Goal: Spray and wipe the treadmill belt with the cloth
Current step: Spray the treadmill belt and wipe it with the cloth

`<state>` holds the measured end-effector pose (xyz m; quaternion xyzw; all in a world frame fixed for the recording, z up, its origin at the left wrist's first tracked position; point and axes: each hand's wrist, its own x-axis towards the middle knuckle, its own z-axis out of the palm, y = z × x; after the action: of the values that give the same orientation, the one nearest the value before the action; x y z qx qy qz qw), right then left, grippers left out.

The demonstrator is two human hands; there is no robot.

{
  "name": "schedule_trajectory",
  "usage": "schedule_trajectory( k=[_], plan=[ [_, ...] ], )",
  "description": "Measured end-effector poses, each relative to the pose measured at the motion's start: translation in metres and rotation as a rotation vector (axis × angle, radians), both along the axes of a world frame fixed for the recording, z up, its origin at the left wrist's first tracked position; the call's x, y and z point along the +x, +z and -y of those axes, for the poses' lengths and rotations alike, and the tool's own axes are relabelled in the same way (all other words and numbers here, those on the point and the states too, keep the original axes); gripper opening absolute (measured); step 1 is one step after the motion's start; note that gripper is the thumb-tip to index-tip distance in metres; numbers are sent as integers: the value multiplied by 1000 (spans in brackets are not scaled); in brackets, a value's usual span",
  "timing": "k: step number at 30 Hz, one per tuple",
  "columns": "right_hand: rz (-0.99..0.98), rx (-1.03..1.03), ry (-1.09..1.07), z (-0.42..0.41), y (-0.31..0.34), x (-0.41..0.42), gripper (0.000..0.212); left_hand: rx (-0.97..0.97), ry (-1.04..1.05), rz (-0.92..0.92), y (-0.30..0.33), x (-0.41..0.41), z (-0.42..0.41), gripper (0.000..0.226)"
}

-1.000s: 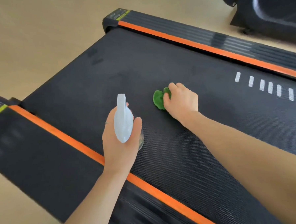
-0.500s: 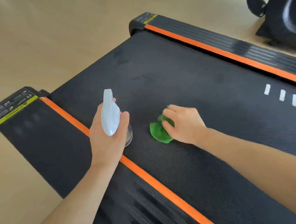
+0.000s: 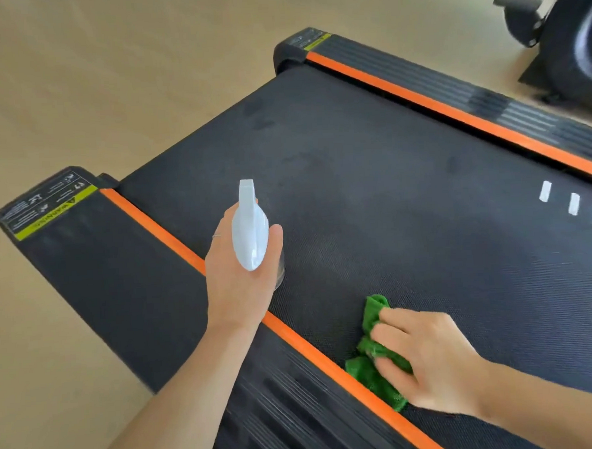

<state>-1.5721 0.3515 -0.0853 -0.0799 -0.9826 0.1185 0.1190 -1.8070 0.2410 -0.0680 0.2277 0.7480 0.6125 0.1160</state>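
Note:
The black treadmill belt [image 3: 372,193] runs across the view between two orange-striped side rails. My left hand [image 3: 238,289] holds a spray bottle with a white trigger head [image 3: 249,226] upright above the near rail's orange stripe, nozzle pointing away from me. My right hand [image 3: 428,361] presses a crumpled green cloth [image 3: 370,368] flat on the belt right against the near orange stripe. Much of the cloth is hidden under my fingers.
The near side rail [image 3: 119,285] carries a yellow warning label at its end. The far rail [image 3: 452,89] borders the belt's other side. White dashes [image 3: 573,204] mark the belt at right. A black machine [image 3: 573,38] stands on the beige floor at top right.
My right hand has dragged the green cloth from the middle of the belt toward me, up to the near orange stripe. The left hand has kept the bottle raised.

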Motion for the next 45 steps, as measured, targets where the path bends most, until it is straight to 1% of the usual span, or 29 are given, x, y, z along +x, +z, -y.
schedule_trajectory(
  k=[2,3,4,5,8,10,11,13,15,18,20,22,24,25,29,32,34,37,40,42,45],
  plan=[
    [2,55,132,-13,0,-14,18,-5,-2,-6,-2,-1,-1,39],
    [-8,79,166,-21,-2,-29,18,-4,-5,-4,-2,-1,-2,38],
    [-16,93,156,-29,-7,-49,17,1,-7,1,-3,-2,-2,38],
    [-23,99,88,-37,-11,-72,18,4,-10,2,-4,-2,-2,39],
    [-106,59,-255,-57,-18,-150,23,17,-29,-32,-3,-3,-2,37],
    [-84,61,-383,-62,-20,-187,22,20,-31,-17,-2,-4,-1,30],
    [-71,57,-404,-59,-19,-193,21,17,-32,-15,-1,-4,0,31],
    [-66,62,-380,-44,-17,-171,20,11,-30,-7,0,-3,1,34],
    [-49,25,-284,-15,-13,-117,20,40,-13,19,3,-3,4,33],
    [-6,-51,-150,19,-5,-29,17,134,56,86,9,-7,8,25],
    [15,-28,-97,20,-2,-3,17,169,89,49,15,-15,11,22],
    [0,1,-30,13,-2,-6,18,175,107,-12,22,-32,12,22],
    [-23,19,5,6,-4,-26,20,130,105,-37,23,-50,11,28],
    [-34,39,-32,0,-9,-43,20,98,103,-41,20,-57,10,32],
    [-85,45,-368,-40,-19,-155,26,42,109,-45,1,-65,1,35],
    [-63,28,-463,-64,-20,-233,23,27,101,-21,-4,-72,-1,36],
    [-71,5,-490,-68,-19,-255,21,22,90,-21,-3,-74,-1,37],
    [-88,-3,-443,-52,-16,-231,20,10,86,-33,-3,-74,-2,36],
    [-70,-5,-308,-16,-14,-150,22,-16,82,-29,0,-73,-1,33],
    [-47,-35,-219,5,-12,-95,20,-17,79,-16,2,-72,-1,35],
    [-48,6,-105,6,-11,-62,17,-16,71,-9,2,-70,-1,38]
  ],
)
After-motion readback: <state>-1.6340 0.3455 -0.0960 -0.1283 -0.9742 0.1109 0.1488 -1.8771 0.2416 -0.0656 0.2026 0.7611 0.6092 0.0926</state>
